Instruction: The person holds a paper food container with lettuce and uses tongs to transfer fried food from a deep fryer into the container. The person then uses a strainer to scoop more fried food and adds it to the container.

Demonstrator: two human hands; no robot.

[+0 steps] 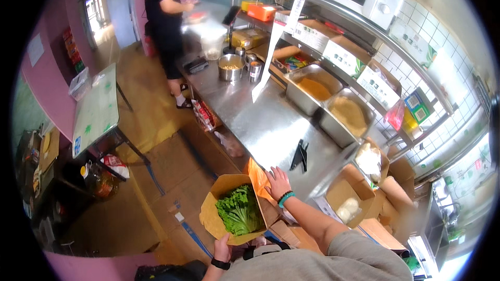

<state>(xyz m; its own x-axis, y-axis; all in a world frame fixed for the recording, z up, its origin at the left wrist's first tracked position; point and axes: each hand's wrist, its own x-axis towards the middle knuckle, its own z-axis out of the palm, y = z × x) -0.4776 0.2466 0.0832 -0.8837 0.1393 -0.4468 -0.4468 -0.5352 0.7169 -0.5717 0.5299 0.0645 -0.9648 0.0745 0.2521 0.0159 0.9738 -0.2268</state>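
Observation:
A brown paper box (pixel 210 213) with raised flaps stands tilted in front of me, filled with green leaf lettuce (pixel 240 210). My left hand (pixel 223 248) grips its near lower edge; a black band is on that wrist. My right hand (pixel 278 182) lies at the edge of the steel table (pixel 234 112), fingers apart, over an orange plastic bag (pixel 259 178). That bag sits between the box and the table edge. Beaded bracelets circle my right wrist. Just beyond the right hand, a black clip-like tool (pixel 299 156) lies on the tabletop.
Two steel pans (pixel 346 113) of yellowish powder line the table's right side. Farther off are a steel pot (pixel 230 67) and a black scale (pixel 196 65). An open carton (pixel 351 192) stands right of me. Another person (pixel 165 26) is at the far end. Flattened cardboard (pixel 166 171) covers the floor.

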